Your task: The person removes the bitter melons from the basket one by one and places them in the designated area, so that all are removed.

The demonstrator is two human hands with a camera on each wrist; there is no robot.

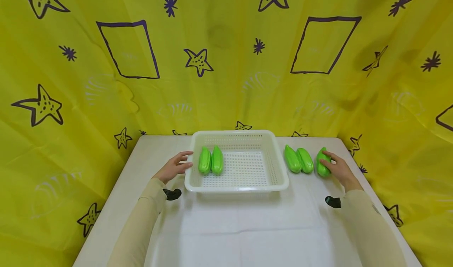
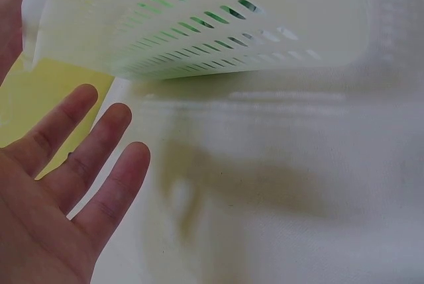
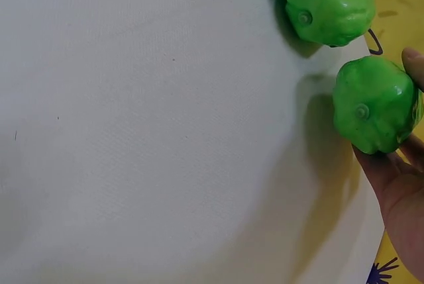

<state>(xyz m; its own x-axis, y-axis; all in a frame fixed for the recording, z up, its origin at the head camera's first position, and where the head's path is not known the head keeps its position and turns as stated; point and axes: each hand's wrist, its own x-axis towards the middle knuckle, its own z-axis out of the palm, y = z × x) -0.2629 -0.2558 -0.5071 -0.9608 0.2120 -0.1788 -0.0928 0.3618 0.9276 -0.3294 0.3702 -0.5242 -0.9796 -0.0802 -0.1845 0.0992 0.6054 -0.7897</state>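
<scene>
R hand [image 1: 340, 170] w/ its grip clasped round a green fruit [image 3: 372, 104], thumb on 1 side, fingers on the other; lobed skin, small round stem end visible in R wrist view. This fruit is at the R end of the desk [image 1: 240, 220]; can't tell if it's on the surface or just off it. 2 more green fruits [image 1: 298, 159] lie btwn it & the basket, side by side, v. close together.

L hand [image 1: 172, 168] is at the L side of the white basket [image 1: 237, 188], grip loose, nothing grasped: fingers fairly straight & spread, fingertips at the rim. L wrist view has 3 fingers clear of the slotted wall; contact elsewhere hard to judge.

Inside basket: another pair of fruits [image 1: 210, 161], lengthwise nr its L wall, side by side. Basket sits approx. mid-desk, towards the back.

Both sleeves [image 1: 371, 223] pale, w/ a dark gadget [image 1: 172, 194] at each wrist. Yellow curtain [image 1: 226, 94] behind & at the sides, w/ stars, bursts, 4-sided outlines etc.
</scene>
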